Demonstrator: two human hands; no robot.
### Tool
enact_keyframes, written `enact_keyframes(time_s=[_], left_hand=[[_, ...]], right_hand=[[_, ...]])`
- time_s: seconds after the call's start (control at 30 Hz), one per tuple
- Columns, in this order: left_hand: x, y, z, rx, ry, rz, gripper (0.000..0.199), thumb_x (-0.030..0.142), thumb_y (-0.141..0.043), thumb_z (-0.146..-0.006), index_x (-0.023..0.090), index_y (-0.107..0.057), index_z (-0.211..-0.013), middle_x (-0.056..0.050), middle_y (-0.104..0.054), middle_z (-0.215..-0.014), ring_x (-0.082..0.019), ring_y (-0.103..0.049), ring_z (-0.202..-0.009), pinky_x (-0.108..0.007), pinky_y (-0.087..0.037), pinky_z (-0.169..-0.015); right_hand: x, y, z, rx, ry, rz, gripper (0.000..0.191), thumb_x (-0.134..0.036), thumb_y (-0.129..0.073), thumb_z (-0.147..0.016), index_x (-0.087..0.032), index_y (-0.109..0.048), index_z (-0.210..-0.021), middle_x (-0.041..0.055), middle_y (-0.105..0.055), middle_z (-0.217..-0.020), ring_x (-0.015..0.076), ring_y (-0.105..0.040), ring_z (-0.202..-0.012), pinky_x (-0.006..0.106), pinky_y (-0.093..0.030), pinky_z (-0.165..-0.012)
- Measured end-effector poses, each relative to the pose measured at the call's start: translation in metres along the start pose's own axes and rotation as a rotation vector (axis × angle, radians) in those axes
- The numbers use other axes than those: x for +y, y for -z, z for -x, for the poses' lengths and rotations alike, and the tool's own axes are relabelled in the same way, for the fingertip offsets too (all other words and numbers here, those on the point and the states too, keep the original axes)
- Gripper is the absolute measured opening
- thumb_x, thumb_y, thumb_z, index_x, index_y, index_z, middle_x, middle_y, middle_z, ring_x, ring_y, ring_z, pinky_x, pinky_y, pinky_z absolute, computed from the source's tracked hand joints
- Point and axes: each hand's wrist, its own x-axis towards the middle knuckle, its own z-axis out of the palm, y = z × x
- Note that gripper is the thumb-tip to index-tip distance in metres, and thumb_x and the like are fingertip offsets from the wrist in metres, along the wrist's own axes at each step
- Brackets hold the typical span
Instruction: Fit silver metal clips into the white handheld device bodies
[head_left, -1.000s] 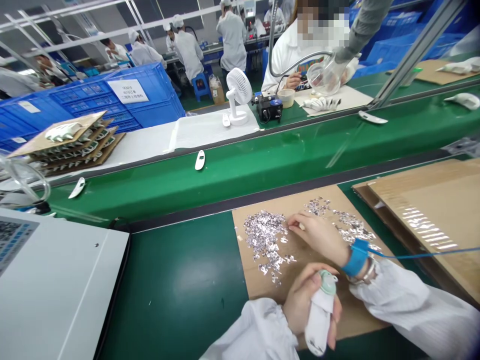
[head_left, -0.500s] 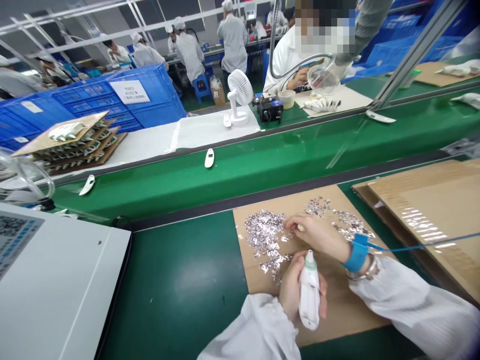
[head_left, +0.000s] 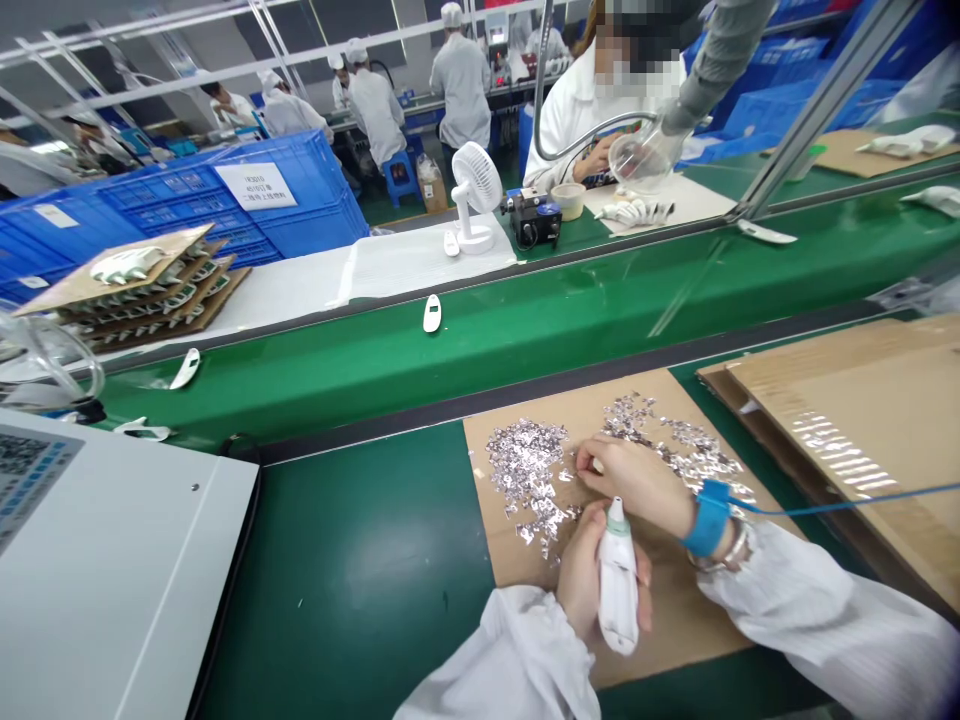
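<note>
Green tabletop (head_left: pixel 360 540) lies open leftward — until the white box (head_left: pixel 112 590).

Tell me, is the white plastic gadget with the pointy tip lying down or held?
Held: the left hand curls around the white plastic gadget, showing on both sides.

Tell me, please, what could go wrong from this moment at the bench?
The white device sits only in the left hand and might slip. The right hand, close to the loose metal pieces, could scatter some. The blue cord at the right wrist, passing across the stacked cardboard, might snag.
</note>
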Motion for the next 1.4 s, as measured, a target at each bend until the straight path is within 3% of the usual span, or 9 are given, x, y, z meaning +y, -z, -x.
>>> enact_keyframes(time_s=[0.17,0.3,0.4,0.83,0.97,1.07,1.13,1.23,1.4], left_hand=[[0.003,-0.006,0.002,0.102,0.041,0.015,0.036,0.053,-0.035,-0.086,0.02,-0.042,-0.097,0.001,-0.057,-0.052,-0.016,-0.048,-0.025,-0.022,-0.031,-0.025],[0.004,-0.014,0.003,0.212,-0.027,-0.049,0.04,0.059,-0.045,-0.081,0.019,-0.044,-0.085,0.001,-0.058,-0.052,-0.015,-0.049,-0.026,-0.022,-0.028,-0.025],[0.002,-0.017,0.003,0.283,-0.053,-0.114,0.043,0.063,-0.047,-0.079,0.02,-0.046,-0.086,0.005,-0.051,-0.043,-0.015,-0.046,-0.024,-0.021,-0.025,-0.026],[-0.001,-0.017,0.001,0.323,-0.028,-0.047,0.04,0.059,-0.053,-0.078,0.02,-0.045,-0.084,0.006,-0.05,-0.045,-0.013,-0.045,-0.026,-0.021,-0.03,-0.027],[0.001,-0.016,0.001,0.256,-0.016,-0.041,0.038,0.058,-0.044,-0.083,0.02,-0.042,-0.087,0.002,-0.055,-0.05,-0.015,-0.049,-0.027,-0.022,-0.032,-0.025],[0.004,-0.018,0.003,0.224,-0.01,-0.043,0.034,0.054,-0.038,-0.087,0.021,-0.039,-0.097,0.003,-0.056,-0.054,-0.015,-0.05,-0.028,-0.022,-0.033,-0.025],[0.007,-0.019,0.004,0.214,-0.021,-0.057,0.033,0.051,-0.034,-0.09,0.021,-0.038,-0.104,0.004,-0.056,-0.054,-0.014,-0.049,-0.028,-0.021,-0.035,-0.026],[0.008,-0.022,0.006,0.224,-0.026,-0.071,0.034,0.048,-0.03,-0.092,0.022,-0.038,-0.113,0.003,-0.056,-0.056,-0.014,-0.049,-0.028,-0.02,-0.035,-0.026],[0.007,-0.022,0.006,0.254,-0.007,-0.076,0.036,0.049,-0.031,-0.091,0.023,-0.037,-0.116,0.003,-0.056,-0.058,-0.015,-0.048,-0.027,-0.02,-0.032,-0.024]], right_hand=[[-0.002,0.029,0.019,0.036,-0.04,-0.103,0.009,-0.019,-0.052,-0.081,-0.022,-0.06,-0.078,-0.0018,-0.068,-0.077,0.0157,-0.063,-0.069,0.026,-0.044,-0.063],[-0.013,0.044,0.051,-0.105,0.031,-0.274,0.013,-0.027,-0.051,-0.088,-0.024,-0.062,-0.081,-0.0026,-0.067,-0.081,0.0151,-0.063,-0.074,0.026,-0.046,-0.066],[-0.02,0.042,0.066,-0.188,0.114,-0.275,0.017,-0.025,-0.049,-0.091,-0.024,-0.062,-0.081,-0.0016,-0.065,-0.083,0.015,-0.062,-0.076,0.026,-0.046,-0.069],[-0.016,0.022,0.078,-0.167,0.234,-0.284,0.021,-0.023,-0.046,-0.094,-0.022,-0.065,-0.084,0.0015,-0.06,-0.083,0.0154,-0.06,-0.075,0.029,-0.047,-0.068],[-0.012,0.038,0.083,0.094,0.107,-0.558,0.009,-0.029,-0.059,-0.087,-0.024,-0.067,-0.085,0.0006,-0.062,-0.078,0.0155,-0.06,-0.073,0.027,-0.047,-0.063],[-0.018,0.058,0.087,0.428,-0.023,-0.974,0.035,-0.032,-0.054,-0.089,-0.021,-0.05,-0.056,-0.0035,-0.043,-0.048,0.0106,-0.042,-0.043,0.025,-0.032,-0.041],[-0.027,0.067,0.085,0.554,0.026,-1.3,0.045,-0.034,-0.047,-0.092,-0.02,-0.037,-0.051,-0.0042,-0.031,-0.041,0.0094,-0.029,-0.035,0.026,-0.021,-0.035],[-0.041,0.07,0.078,0.561,0.127,-1.522,0.044,-0.036,-0.045,-0.091,-0.02,-0.039,-0.051,-0.0036,-0.031,-0.039,0.0093,-0.026,-0.033,0.026,-0.017,-0.033],[-0.052,0.063,0.069,0.566,0.163,-1.573,0.044,-0.033,-0.046,-0.092,-0.02,-0.042,-0.051,-0.0032,-0.034,-0.038,0.0089,-0.029,-0.034,0.025,-0.019,-0.033]])
